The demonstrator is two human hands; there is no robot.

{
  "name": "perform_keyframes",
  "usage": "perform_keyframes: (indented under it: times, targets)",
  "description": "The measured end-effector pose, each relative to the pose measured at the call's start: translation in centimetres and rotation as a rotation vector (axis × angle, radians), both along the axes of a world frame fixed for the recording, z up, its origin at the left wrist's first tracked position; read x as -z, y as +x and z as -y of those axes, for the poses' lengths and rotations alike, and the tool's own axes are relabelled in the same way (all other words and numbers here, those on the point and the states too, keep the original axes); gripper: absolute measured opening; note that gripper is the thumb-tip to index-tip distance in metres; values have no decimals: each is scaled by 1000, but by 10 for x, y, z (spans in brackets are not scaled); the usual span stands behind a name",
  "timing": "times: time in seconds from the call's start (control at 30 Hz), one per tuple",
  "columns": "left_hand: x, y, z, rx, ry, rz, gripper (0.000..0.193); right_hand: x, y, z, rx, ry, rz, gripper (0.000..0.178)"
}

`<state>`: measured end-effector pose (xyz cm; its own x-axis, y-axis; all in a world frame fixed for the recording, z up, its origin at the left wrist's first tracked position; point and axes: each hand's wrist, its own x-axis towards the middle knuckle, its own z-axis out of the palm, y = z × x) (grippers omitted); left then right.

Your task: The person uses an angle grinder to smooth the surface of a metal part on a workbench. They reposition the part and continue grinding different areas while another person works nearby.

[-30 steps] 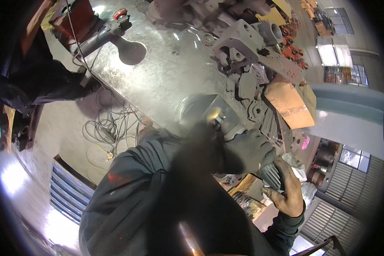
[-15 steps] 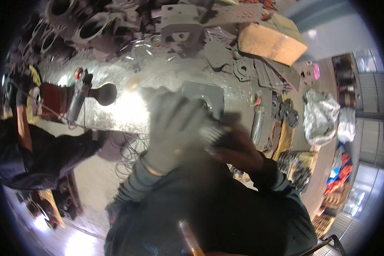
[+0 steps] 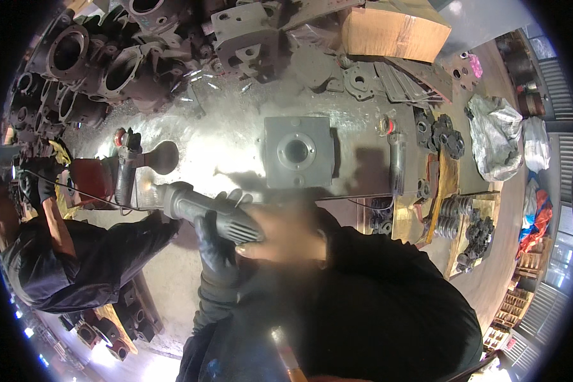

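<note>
My left hand (image 3: 215, 245), in a grey glove, has its fingers curled around a loose grey glove (image 3: 200, 207) with a ribbed cuff (image 3: 240, 226). Bare and smeared by motion, my right hand (image 3: 286, 232) is at the cuff; its thumb shows below, but its other fingers cannot be made out. Both hands are close to my body, by the near edge of the metal table (image 3: 229, 153). Beyond them on the table lies a square grey metal block (image 3: 277, 172) with a round hole in its middle.
Grey castings (image 3: 124, 70) crowd the far left. A cardboard box (image 3: 395, 35) stands at the far right. One cylindrical power tool (image 3: 126, 175) is at the left, another (image 3: 397, 162) at the right. A co-worker (image 3: 76, 254) in dark clothes is at my left.
My hands have moved down and left, away from the metal block, which is now uncovered. The loose glove now points left from my right hand. The view has shifted slightly.
</note>
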<state>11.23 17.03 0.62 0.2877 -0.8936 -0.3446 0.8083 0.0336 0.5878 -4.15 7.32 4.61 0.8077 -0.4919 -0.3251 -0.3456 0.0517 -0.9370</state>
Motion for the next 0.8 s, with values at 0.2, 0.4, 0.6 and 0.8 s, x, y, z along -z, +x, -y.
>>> perform_keyframes:
  times: [0.2,0.4,0.6,0.8]
  targets:
    - [67,56,11,-76,250,18,47,38,-8,-7,-3,-589,6,69]
    - [128,143,34,-104,382,802,36,84,-85,5,706,-388,-149,25]
    - [172,188,83,26,603,1328,48,142,-138,36,805,-830,-269,12]
    - [192,198,125,146,926,1821,65,153,-128,56,785,-630,-106,20]
